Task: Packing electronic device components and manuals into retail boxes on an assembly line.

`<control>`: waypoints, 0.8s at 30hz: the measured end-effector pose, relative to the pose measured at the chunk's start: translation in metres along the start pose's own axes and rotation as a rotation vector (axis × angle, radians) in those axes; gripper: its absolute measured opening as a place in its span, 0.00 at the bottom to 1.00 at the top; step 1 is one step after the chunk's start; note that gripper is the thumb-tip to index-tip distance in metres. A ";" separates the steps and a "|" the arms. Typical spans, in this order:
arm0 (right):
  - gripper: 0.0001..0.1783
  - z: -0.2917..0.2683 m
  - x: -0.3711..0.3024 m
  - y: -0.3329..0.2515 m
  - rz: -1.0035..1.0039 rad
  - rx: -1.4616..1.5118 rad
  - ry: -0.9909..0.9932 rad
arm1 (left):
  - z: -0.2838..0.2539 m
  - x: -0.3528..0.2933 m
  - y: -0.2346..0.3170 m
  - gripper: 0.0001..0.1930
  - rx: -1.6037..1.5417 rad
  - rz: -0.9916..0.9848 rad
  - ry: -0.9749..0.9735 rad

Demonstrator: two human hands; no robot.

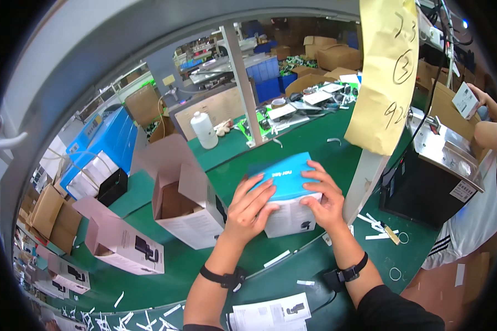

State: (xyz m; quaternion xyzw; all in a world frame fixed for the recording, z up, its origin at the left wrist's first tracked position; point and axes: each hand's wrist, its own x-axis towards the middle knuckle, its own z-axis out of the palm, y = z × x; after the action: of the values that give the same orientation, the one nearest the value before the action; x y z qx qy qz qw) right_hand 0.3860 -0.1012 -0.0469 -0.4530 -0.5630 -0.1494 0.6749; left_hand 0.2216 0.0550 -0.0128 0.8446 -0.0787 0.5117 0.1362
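Note:
A closed product box (pixel 288 182) with a bright blue top and white sides rests on the green table (pixel 315 143) in front of me. My left hand (pixel 251 207) presses on its near left side, fingers spread over the blue top. My right hand (pixel 323 196) grips its right side, fingers on the top and thumb on the white face. Both wrists wear black bands.
An open white carton (pixel 185 201) stands just left of the box, with more open cartons (pixel 121 240) further left. A black machine (pixel 433 176) sits at right under a hanging yellow paper (pixel 384 71). Another person (pixel 483 138) holds a small box at far right. A white bottle (pixel 204 129) stands behind.

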 end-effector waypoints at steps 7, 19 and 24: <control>0.17 -0.002 -0.001 0.004 -0.107 -0.183 0.085 | 0.017 0.001 0.007 0.16 0.016 -0.040 0.053; 0.04 0.002 0.000 0.020 -0.024 -0.240 0.191 | 0.002 0.015 0.033 0.10 -0.177 -0.304 0.019; 0.02 0.006 -0.004 0.040 -0.088 -0.255 0.228 | -0.107 -0.034 0.132 0.35 0.099 -0.509 -0.356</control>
State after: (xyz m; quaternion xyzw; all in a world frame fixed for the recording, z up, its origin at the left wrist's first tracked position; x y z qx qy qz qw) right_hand 0.4099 -0.0758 -0.0685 -0.4898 -0.4785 -0.2993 0.6645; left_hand 0.0802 -0.0370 0.0239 0.9190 0.1378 0.3086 0.2028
